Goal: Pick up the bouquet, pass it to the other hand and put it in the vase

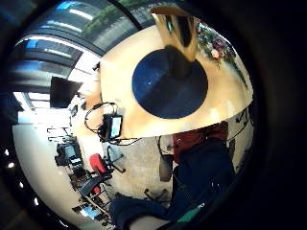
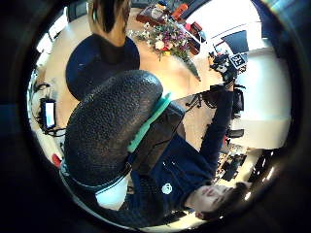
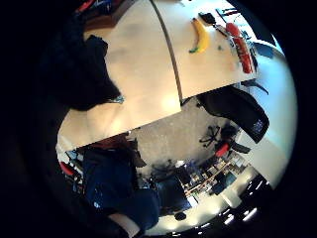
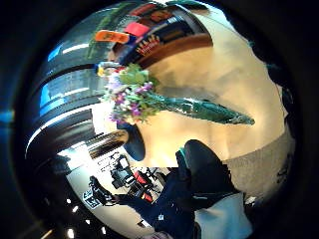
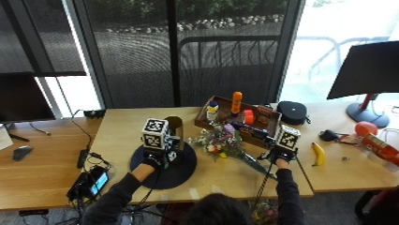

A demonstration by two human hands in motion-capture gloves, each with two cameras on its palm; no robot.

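Note:
The bouquet (image 5: pixel 223 142) lies on the wooden table with its flower heads toward the vase and its green-wrapped stem pointing at my right hand (image 5: pixel 278 157). That hand hovers at the stem's end and holds nothing; its thumb side palm view shows the bouquet (image 4: pixel 149 102) flat on the table, apart from the glove. A brown vase (image 5: pixel 174 127) stands upright on a dark round mat (image 5: pixel 181 171). My left hand (image 5: pixel 156 159) is over the mat just in front of the vase (image 1: pixel 180 33), fingers relaxed and empty. Its thumb (image 2: pixel 112 126) fills the left thumb side palm view.
A wooden tray (image 5: pixel 240 117) with bottles stands behind the bouquet, with a black round case (image 5: pixel 291 112) beside it. A banana (image 5: pixel 318 153) and a red object (image 5: pixel 380 145) lie to the right. A device with cables (image 5: pixel 93 180) sits at the left front edge.

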